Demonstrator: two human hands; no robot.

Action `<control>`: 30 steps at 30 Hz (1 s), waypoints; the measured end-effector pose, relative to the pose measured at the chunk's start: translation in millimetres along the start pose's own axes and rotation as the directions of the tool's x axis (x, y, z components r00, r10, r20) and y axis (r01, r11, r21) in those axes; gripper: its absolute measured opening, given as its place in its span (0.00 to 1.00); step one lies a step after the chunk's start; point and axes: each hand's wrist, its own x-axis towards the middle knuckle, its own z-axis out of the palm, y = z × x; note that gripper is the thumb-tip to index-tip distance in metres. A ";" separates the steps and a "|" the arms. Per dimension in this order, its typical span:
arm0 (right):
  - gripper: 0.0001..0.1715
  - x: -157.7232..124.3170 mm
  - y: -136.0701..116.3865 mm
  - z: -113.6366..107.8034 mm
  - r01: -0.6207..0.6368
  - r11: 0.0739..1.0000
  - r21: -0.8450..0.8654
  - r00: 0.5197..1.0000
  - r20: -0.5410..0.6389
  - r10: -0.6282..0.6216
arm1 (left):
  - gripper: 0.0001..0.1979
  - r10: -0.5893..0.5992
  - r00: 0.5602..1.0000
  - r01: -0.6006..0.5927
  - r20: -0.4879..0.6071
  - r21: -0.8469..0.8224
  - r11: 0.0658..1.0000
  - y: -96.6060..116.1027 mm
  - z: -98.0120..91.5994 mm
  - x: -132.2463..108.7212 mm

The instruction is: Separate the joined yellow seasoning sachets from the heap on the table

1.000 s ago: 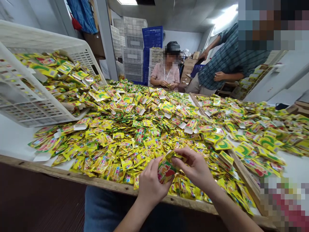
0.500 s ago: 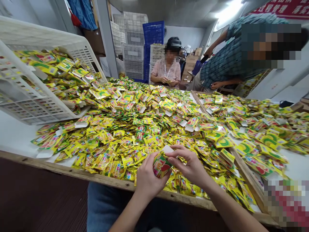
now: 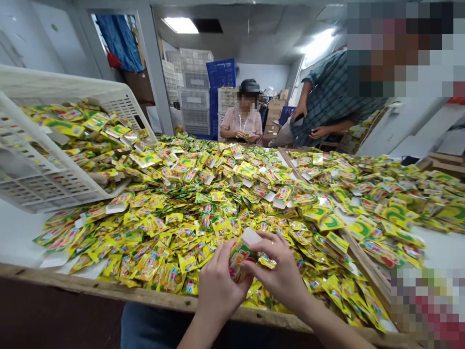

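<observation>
My left hand [image 3: 221, 278] is wrapped around a small green, yellow and red printed carton [image 3: 238, 259] just above the near table edge. The carton is tilted, and its white top flap [image 3: 250, 236] stands up open. From the right, my right hand [image 3: 281, 271] grips the same carton, thumb on its front and fingers at its upper side. What is inside the carton is hidden. Beneath and around both hands lies a heap of small yellow sachets [image 3: 160, 269].
At left, a white plastic crate [image 3: 83, 194] lies tipped, spilling open cartons [image 3: 145, 157] onto the heap. A wooden divider [image 3: 366, 257] splits the table; more cartons [image 3: 395, 208] lie right of it. A seated person [image 3: 241, 121] and a leaning person [image 3: 334, 97] are across the table.
My right hand has shifted from the flap area to a firmer hold on the carton's side, thumb now on its front. The head view has tilted up slightly.
</observation>
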 end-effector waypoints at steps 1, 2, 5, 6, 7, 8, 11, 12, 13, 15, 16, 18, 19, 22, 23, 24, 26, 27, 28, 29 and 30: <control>0.06 -0.6 -0.8 -0.8 -0.011 1.000 0.007 1.000 0.019 0.011 | 0.22 0.015 1.000 -0.015 -0.010 0.015 1.000 0.5 0.2 0.8; 0.06 -1.1 -1.4 -1.8 -0.026 1.000 0.017 0.997 0.071 0.025 | 0.21 0.037 0.999 -0.037 -0.010 0.029 0.999 0.4 0.9 0.8; 0.11 -3.3 0.8 -0.8 -0.053 0.998 0.020 0.972 0.232 0.046 | 0.21 0.093 0.996 -0.093 0.002 0.071 0.993 -4.2 5.9 -4.0; 0.12 -4.2 3.5 1.6 -0.056 0.998 0.017 0.966 0.253 0.049 | 0.22 0.095 0.995 -0.095 0.007 0.079 0.992 -7.0 8.2 -6.6; 0.11 -5.1 7.2 4.9 -0.064 0.998 0.022 0.964 0.260 0.056 | 0.22 0.091 0.996 -0.092 0.017 0.075 0.993 -10.2 10.6 -9.3; 0.11 -5.9 11.4 8.6 -0.082 0.996 0.037 0.965 0.252 0.070 | 0.22 0.082 0.996 -0.084 0.040 0.052 0.995 -13.5 12.6 -11.6; 0.04 -7.3 22.6 16.9 -0.134 0.979 0.155 0.988 0.100 0.120 | 0.24 0.021 0.981 0.003 0.195 -0.127 0.992 -20.0 14.8 -15.5; 0.04 -7.3 24.4 17.6 -0.126 0.970 0.206 0.992 0.022 0.124 | 0.24 -0.017 0.968 0.067 0.249 -0.196 0.978 -19.9 14.0 -15.7; 0.06 -7.1 25.0 17.0 -0.103 0.962 0.254 0.992 -0.048 0.119 | 0.24 -0.065 0.957 0.141 0.284 -0.257 0.956 -18.5 12.6 -15.6; 0.13 -6.4 23.5 13.8 -0.060 0.931 0.361 0.987 -0.118 0.110 | 0.24 -0.164 0.937 0.276 0.310 -0.362 0.891 -12.3 10.1 -15.0; 0.17 -6.1 22.1 12.2 -0.062 0.905 0.420 0.986 -0.117 0.122 | 0.24 -0.211 0.928 0.329 0.306 -0.413 0.849 -8.1 9.7 -14.8; 0.25 -7.4 19.6 11.5 -0.105 0.835 0.540 0.980 -0.085 0.179 | 0.24 -0.279 0.916 0.395 0.289 -0.524 0.754 0.8 11.4 -15.7; 0.28 -9.4 18.7 12.9 -0.133 0.793 0.594 0.975 -0.063 0.211 | 0.24 -0.300 0.911 0.411 0.282 -0.572 0.710 4.7 13.3 -16.8; 0.29 -19.2 20.9 20.8 -0.176 0.706 0.686 0.968 -0.009 0.250 | 0.25 -0.301 0.909 0.416 0.288 -0.630 0.656 11.1 19.6 -21.7; 0.30 -21.6 25.0 21.6 -0.179 0.702 0.689 0.968 -0.002 0.249 | 0.25 -0.282 0.905 0.423 0.318 -0.618 0.662 10.6 21.3 -23.4; 0.31 -22.7 31.7 19.3 -0.182 0.714 0.676 0.968 -0.006 0.252 | 0.25 -0.262 0.897 0.433 0.355 -0.594 0.678 8.5 22.9 -25.0; 0.34 -20.1 52.9 -0.6 -0.196 0.781 0.592 0.955 -0.065 0.289 | 0.26 -0.235 0.891 0.425 0.388 -0.534 0.731 -0.5 25.9 -27.0; 0.36 -17.4 66.6 -19.6 -0.209 0.831 0.516 0.938 -0.134 0.319 | 0.26 -0.230 0.899 0.405 0.373 -0.505 0.762 -6.7 27.3 -27.7; 0.36 -14.6 81.2 -44.4 -0.237 0.880 0.411 0.906 -0.234 0.354 | 0.26 -0.234 0.912 0.380 0.337 -0.476 0.793 -13.5 28.6 -28.1; 0.37 -12.3 95.6 -73.3 -0.273 0.924 0.269 0.847 -0.389 0.363 | 0.26 -0.244 0.926 0.355 0.288 -0.446 0.822 -20.3 29.7 -28.6; 0.36 -10.8 108.8 -104.4 -0.350 0.934 0.069 0.744 -0.585 0.322 | 0.25 -0.254 0.937 0.335 0.238 -0.419 0.844 -26.6 30.4 -29.2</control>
